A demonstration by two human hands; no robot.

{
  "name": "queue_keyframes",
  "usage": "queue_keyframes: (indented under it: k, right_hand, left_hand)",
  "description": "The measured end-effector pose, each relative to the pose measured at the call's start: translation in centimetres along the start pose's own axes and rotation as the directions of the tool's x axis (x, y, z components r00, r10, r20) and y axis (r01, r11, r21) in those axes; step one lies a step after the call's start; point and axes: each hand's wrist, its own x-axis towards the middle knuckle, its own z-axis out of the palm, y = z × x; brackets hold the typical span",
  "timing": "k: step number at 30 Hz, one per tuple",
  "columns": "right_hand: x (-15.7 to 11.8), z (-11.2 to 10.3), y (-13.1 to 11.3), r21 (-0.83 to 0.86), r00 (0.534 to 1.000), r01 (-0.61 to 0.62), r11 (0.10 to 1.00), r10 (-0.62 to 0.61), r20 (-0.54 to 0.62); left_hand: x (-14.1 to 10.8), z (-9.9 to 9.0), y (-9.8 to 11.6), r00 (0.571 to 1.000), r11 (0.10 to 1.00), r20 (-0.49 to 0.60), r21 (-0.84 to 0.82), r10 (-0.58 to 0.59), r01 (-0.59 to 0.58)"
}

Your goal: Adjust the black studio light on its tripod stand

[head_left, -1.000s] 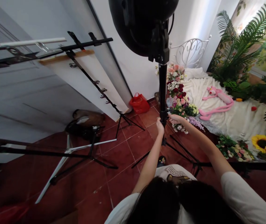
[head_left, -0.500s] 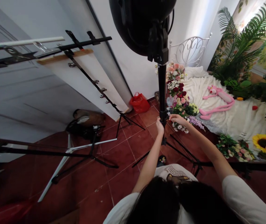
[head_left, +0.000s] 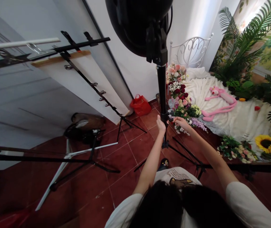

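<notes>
Reaching out to a black light stand on a red tile floor, a person's left hand rests at the pole, fingers raised, while the right hand curls beside a small knob; whether either grip is clenched cannot be told. Flower bouquets stand just beside, before a fur-draped bed.

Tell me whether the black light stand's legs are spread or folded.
Spread: the black light stand has legs fanning outward across the red tile floor.
</notes>
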Motion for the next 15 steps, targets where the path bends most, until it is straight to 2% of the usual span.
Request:
queue_keyframes:
  k: [2,6,11,13,15]
  right_hand:
    - [-0.3,-0.1,0.2,0.026,1.0,-0.015,1.0,0.016,-0.024]
    - [-0.4,0.0,0.4,0.048,0.998,-0.045,0.998,0.047,-0.051]
    - [0.1,0.4,-0.4,-0.06,0.998,-0.045,0.997,0.042,-0.049]
    - [0.0,0.8,-0.8,-0.125,0.996,0.03,0.992,-0.039,-0.076]
    - [-0.2,1.5,-1.2,-0.204,0.979,0.174,0.963,-0.192,-0.067]
  left_hand:
    - [0.0,0.4,0.6,1.0,0.999,-0.012,-0.023,0.027,-0.027]
    - [0.1,0.8,2.2,1.0,0.999,-0.001,-0.038,0.002,-0.002]
    - [1.3,2.0,5.5,0.996,0.997,0.091,-0.08,0.015,-0.008]
    - [2.0,2.8,7.0,0.995,0.992,0.094,-0.126,0.044,-0.032]
    - [2.3,3.5,8.5,0.994,0.981,0.058,-0.177,0.09,-0.079]
